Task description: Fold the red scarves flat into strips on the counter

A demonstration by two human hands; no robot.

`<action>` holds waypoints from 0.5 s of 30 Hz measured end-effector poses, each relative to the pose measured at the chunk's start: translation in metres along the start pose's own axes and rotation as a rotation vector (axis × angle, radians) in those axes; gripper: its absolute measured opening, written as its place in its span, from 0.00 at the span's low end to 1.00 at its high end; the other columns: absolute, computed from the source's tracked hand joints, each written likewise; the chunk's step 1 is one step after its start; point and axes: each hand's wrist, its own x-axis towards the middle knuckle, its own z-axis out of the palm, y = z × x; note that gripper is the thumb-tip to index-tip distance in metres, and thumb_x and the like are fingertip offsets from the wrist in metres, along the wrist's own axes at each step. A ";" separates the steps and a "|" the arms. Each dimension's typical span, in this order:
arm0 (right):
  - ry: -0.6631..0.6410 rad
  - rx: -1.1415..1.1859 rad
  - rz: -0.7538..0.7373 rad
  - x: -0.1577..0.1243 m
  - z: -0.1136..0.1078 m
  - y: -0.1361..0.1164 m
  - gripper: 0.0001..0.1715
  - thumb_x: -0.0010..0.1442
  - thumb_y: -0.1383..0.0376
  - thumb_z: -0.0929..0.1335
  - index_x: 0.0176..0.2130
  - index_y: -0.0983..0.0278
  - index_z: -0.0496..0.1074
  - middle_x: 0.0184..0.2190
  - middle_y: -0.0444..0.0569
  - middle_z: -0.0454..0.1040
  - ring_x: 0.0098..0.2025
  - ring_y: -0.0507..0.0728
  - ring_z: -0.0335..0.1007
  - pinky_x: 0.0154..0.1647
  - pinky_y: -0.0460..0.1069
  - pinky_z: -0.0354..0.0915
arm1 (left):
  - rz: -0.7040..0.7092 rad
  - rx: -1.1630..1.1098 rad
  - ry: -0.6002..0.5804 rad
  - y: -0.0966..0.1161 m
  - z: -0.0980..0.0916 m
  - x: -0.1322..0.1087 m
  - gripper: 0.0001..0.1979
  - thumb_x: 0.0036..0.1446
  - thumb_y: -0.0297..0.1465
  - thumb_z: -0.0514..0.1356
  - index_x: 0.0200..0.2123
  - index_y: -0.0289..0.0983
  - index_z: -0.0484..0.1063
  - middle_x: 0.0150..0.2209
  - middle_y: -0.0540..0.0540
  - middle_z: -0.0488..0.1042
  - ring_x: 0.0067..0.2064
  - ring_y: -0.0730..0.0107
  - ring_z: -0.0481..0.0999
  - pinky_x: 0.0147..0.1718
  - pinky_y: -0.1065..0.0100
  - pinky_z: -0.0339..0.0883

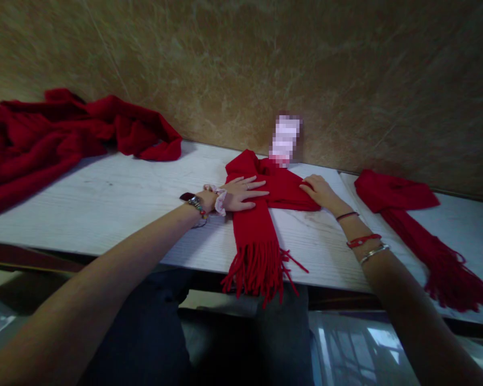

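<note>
A red fringed scarf (257, 225) lies folded on the white table (116, 198) in front of me, its tassels hanging over the near edge. My left hand (241, 193) rests flat on the scarf's folded upper part, fingers stretched out and pointing right. My right hand (319, 192) presses on the scarf's right fold, fingers bent down onto the cloth. Both wrists wear bracelets.
A heap of red scarves (56, 139) lies at the table's far left. Another folded red fringed scarf (418, 225) lies at the right. A brown marbled wall (265, 69) rises directly behind the table. A blurred pink object (285, 139) stands against it.
</note>
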 end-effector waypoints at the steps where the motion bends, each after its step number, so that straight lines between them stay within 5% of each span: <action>1: 0.007 -0.025 -0.016 -0.001 0.001 0.001 0.18 0.61 0.57 0.58 0.33 0.63 0.71 0.32 0.54 0.72 0.37 0.61 0.65 0.42 0.57 0.62 | 0.008 -0.003 -0.009 -0.001 -0.001 -0.002 0.24 0.59 0.35 0.50 0.59 0.48 0.55 0.64 0.50 0.45 0.65 0.54 0.41 0.59 0.48 0.40; 8: 0.104 -0.079 0.026 -0.007 -0.004 -0.002 0.18 0.61 0.58 0.58 0.37 0.65 0.72 0.35 0.57 0.70 0.41 0.63 0.65 0.44 0.61 0.63 | 0.029 -0.051 -0.065 0.000 -0.007 -0.019 0.23 0.57 0.29 0.49 0.55 0.53 0.60 0.61 0.56 0.55 0.64 0.55 0.43 0.58 0.46 0.42; 11: 0.137 0.019 -0.084 -0.008 -0.013 -0.021 0.21 0.58 0.56 0.62 0.47 0.65 0.69 0.45 0.58 0.68 0.49 0.63 0.62 0.50 0.61 0.60 | 0.025 -0.077 0.057 0.000 -0.005 -0.019 0.24 0.56 0.26 0.48 0.56 0.46 0.61 0.57 0.51 0.63 0.61 0.62 0.53 0.58 0.57 0.49; 15: -0.044 0.063 -0.307 -0.008 -0.022 -0.054 0.27 0.56 0.55 0.65 0.51 0.67 0.66 0.48 0.58 0.68 0.51 0.62 0.63 0.52 0.60 0.61 | -0.033 0.000 0.240 0.002 -0.005 -0.013 0.22 0.57 0.31 0.50 0.55 0.36 0.62 0.52 0.42 0.67 0.53 0.63 0.65 0.52 0.64 0.58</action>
